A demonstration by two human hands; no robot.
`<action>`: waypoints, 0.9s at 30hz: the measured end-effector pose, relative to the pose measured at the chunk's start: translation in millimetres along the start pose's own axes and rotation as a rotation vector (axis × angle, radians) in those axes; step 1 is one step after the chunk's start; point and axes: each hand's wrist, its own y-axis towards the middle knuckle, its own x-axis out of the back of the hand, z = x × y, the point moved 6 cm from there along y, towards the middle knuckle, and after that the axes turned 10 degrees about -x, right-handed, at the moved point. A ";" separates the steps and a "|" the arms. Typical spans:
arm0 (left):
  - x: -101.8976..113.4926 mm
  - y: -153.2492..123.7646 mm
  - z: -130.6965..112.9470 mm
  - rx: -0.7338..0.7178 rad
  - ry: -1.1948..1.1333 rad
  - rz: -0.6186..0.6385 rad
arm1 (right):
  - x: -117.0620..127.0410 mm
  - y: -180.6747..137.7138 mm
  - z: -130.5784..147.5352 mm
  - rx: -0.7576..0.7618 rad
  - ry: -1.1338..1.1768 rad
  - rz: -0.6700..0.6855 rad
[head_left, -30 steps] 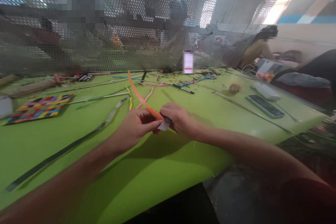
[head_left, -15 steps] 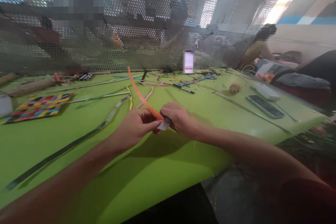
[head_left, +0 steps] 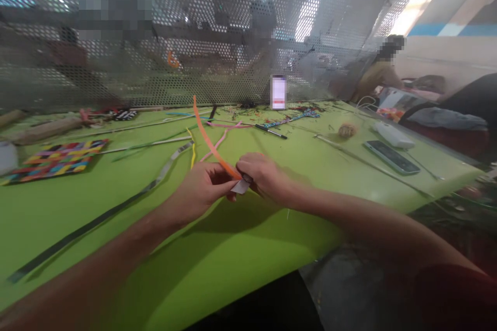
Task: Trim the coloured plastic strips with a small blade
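My left hand (head_left: pixel 205 182) pinches an orange strip (head_left: pixel 207 139), whose free end curves up and away over the green table. Close against it, my right hand (head_left: pixel 264 173) is closed around the strip's near end. A small pale, whitish flap (head_left: pixel 240 186) pokes out between the two hands; whether it belongs to the orange strip I cannot tell. Beyond my left hand lie a yellow strip (head_left: pixel 193 155) and a pink strip (head_left: pixel 219 144). A long dark green and grey strip (head_left: pixel 104 213) stretches along the table to the left.
On the left lies a colourful woven mat (head_left: pixel 64 160). A pen (head_left: pixel 275 133), beaded-looking band (head_left: pixel 295 117) and propped phone (head_left: pixel 278 92) are farther back. To the right are a ball of twine (head_left: pixel 347 130), a dark phone (head_left: pixel 393 157) and a white box (head_left: pixel 394 135). A perforated metal screen (head_left: pixel 217 77) stands behind.
The orange strip's free end has swung slightly to the right and stands a little more upright. Both hands keep nearly the same place and grip.
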 end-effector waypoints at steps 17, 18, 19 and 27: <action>15.1 8.0 22.9 0.047 -0.042 -0.135 | 22.2 7.2 -10.5 -0.010 0.152 0.006; 14.7 9.4 23.8 0.053 -0.038 -0.113 | 22.6 7.5 -9.9 -0.007 0.165 0.024; 13.6 10.6 24.1 0.057 -0.031 -0.085 | 22.0 7.6 -9.1 -0.002 0.169 0.044; 8.1 11.9 18.8 0.031 0.023 -0.034 | 14.4 4.5 -12.0 0.008 0.112 0.091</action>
